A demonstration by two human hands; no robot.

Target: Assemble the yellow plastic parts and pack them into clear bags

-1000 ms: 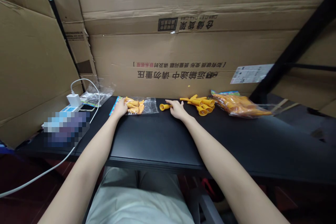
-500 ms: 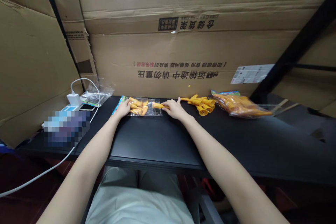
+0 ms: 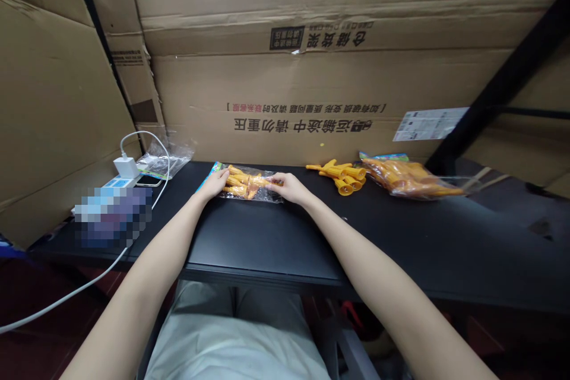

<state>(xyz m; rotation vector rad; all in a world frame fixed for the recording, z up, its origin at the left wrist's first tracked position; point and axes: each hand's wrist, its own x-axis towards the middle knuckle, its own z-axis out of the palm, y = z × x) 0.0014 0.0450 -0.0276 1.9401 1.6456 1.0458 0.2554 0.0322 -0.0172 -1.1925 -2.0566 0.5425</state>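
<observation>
On the black tabletop lies a clear plastic bag (image 3: 278,196) with a coloured header, holding several yellow-orange plastic horns (image 3: 240,179). My left hand (image 3: 214,185) is closed on the bag's header end, its fingers over the film beside the horns. At the opposite end, my right hand (image 3: 289,187) has its fingers pinched on the narrow end of one horn (image 3: 262,181), whose wider part is inside the bag. Its fingertips partly hide that end. To the right is a loose pile of similar horns (image 3: 342,175).
A fuller bag of orange horns (image 3: 405,177) lies at the right. On the left are a crumpled clear bag (image 3: 167,157), a phone (image 3: 149,181), and a power strip (image 3: 119,183) with a white charger (image 3: 125,166) and cable. Cardboard (image 3: 267,83) walls the back.
My right hand has moved slightly left, pushing the horn deeper into the bag, against the others. The bag and my left hand have shifted a little to the right.
</observation>
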